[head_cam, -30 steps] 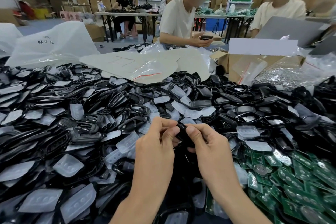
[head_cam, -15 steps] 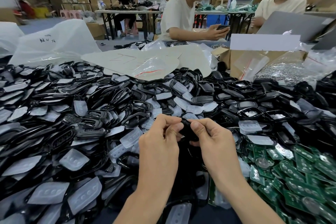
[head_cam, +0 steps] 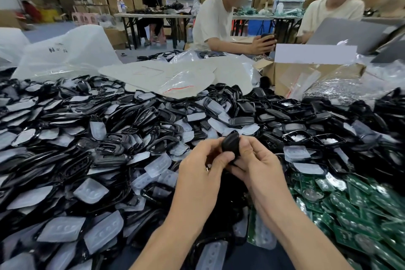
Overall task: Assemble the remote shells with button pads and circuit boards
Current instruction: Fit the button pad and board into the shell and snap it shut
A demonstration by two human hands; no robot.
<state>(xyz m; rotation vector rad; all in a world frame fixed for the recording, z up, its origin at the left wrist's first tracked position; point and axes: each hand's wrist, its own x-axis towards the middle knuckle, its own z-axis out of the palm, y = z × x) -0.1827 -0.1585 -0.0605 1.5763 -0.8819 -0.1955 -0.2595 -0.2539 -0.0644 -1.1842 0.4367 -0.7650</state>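
Observation:
Both hands meet over the middle of the pile around one black remote shell (head_cam: 230,143). My left hand (head_cam: 203,169) grips it from the left with the thumb against its side. My right hand (head_cam: 256,164) holds it from the right, fingers curled under it. Only the shell's rounded top shows above my fingers. Black shells (head_cam: 114,149) and translucent button pads (head_cam: 91,192) lie heaped across the left and middle. Green circuit boards (head_cam: 350,208) are piled at the lower right.
A flat white sheet with a clear bag (head_cam: 175,76) lies behind the pile. A cardboard box (head_cam: 306,76) with plastic bags stands at the back right. Two people sit across the table, one holding a phone. A large white bag (head_cam: 65,52) is at the back left.
The shell has turned upright between my fingers and its rounded end now shows above them. Both hands stay together at the same spot. The person opposite raised a phone.

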